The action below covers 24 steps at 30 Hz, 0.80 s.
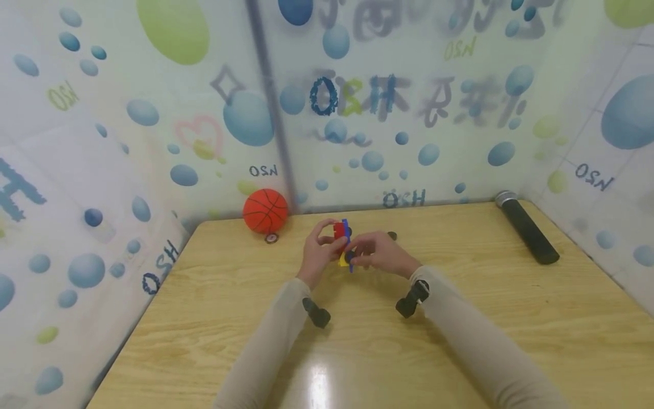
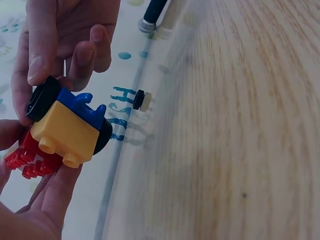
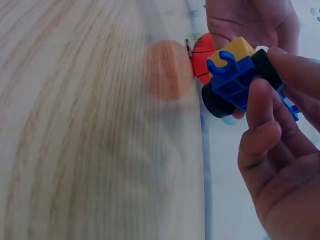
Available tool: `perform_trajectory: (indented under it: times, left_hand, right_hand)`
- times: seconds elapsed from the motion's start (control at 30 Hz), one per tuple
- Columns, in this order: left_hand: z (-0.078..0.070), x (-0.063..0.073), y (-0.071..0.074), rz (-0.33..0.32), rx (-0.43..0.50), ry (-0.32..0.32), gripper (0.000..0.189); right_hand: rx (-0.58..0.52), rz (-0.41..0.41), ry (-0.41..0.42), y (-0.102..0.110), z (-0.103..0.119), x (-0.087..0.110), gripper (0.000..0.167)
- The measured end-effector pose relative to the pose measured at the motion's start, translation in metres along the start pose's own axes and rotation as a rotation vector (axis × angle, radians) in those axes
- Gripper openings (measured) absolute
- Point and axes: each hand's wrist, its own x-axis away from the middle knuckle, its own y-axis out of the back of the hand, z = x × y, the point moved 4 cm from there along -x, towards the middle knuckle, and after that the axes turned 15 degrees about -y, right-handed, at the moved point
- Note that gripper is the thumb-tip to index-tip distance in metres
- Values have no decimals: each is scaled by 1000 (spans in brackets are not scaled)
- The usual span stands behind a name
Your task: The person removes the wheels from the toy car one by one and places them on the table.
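Note:
My left hand (image 1: 318,253) holds a small building-block toy car up over the table, fingers and thumb on its red blocks (image 1: 339,230). A yellow block (image 2: 65,132) sits at one end, on a blue base (image 3: 235,82) with a curved hook. With thumb and fingers, my right hand (image 1: 380,253) pinches a black wheel (image 3: 267,70) at the side of that base. Another black wheel (image 3: 217,100) is on the base's opposite side. Fingers partly hide the red part in the right wrist view.
A red toy basketball (image 1: 265,211) sits at the table's back left, with a loose wheel (image 1: 271,238) in front of it. Another loose wheel (image 1: 392,235) lies just behind my right hand. A black microphone (image 1: 528,227) lies at the back right. Patterned walls border the wooden table (image 1: 204,341).

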Motion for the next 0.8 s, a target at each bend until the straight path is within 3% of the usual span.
perform_trajectory:
  times: [0.43, 0.67, 0.8]
  left_hand:
    - [-1, 2, -3, -30, -38, 3, 45]
    - [0, 1, -1, 0, -42, 32, 47]
    - [-1, 1, -1, 17, -27, 31, 44]
  right_hand:
    - [-17, -26, -19, -5, -5, -2, 25]
    - [-4, 9, -34, -10, -7, -2, 27]
    - [15, -13, -16, -10, -8, -2, 25]
